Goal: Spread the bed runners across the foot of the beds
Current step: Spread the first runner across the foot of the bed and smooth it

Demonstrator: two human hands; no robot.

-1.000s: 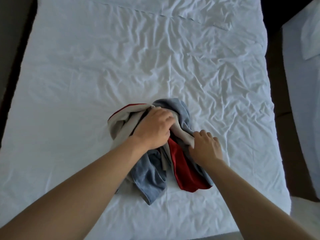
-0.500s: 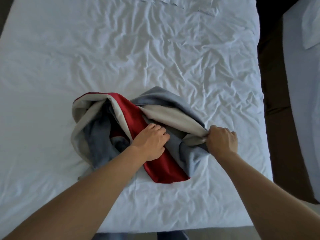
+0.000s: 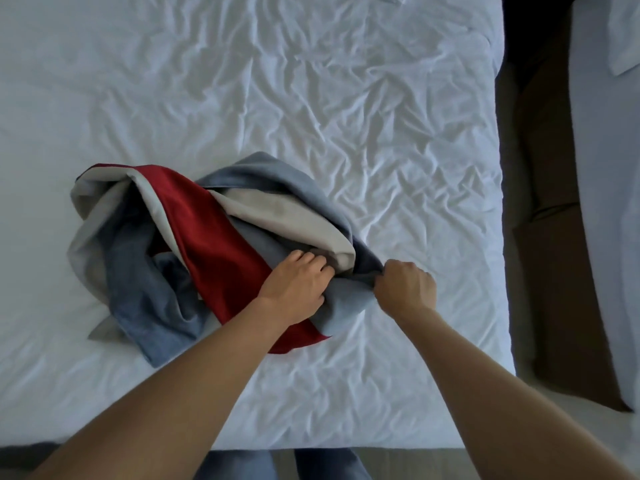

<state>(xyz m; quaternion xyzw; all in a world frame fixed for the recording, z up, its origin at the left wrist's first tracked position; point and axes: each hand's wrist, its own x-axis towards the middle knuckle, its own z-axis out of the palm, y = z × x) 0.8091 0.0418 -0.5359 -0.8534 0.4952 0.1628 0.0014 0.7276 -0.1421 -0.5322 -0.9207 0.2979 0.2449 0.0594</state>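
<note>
A bunched bed runner (image 3: 207,244) in blue-grey, red and beige lies in a loose heap near the foot of a white bed (image 3: 311,98). My left hand (image 3: 298,285) rests on the heap's right part, fingers curled into the folds of the cloth. My right hand (image 3: 405,285) is a fist that grips the runner's blue-grey right end just beside the heap. Both forearms reach in from the bottom of the view.
The bed's sheet is wrinkled, and its foot edge (image 3: 346,441) runs along the bottom. A dark gap of floor (image 3: 540,237) separates it from a second white bed (image 3: 609,202) at the right. My legs (image 3: 277,465) show below the foot edge.
The heap has been pulled apart and spread leftward, showing more red and beige. My right hand has drawn the blue-grey end to the right. My left hand shifted right on the cloth.
</note>
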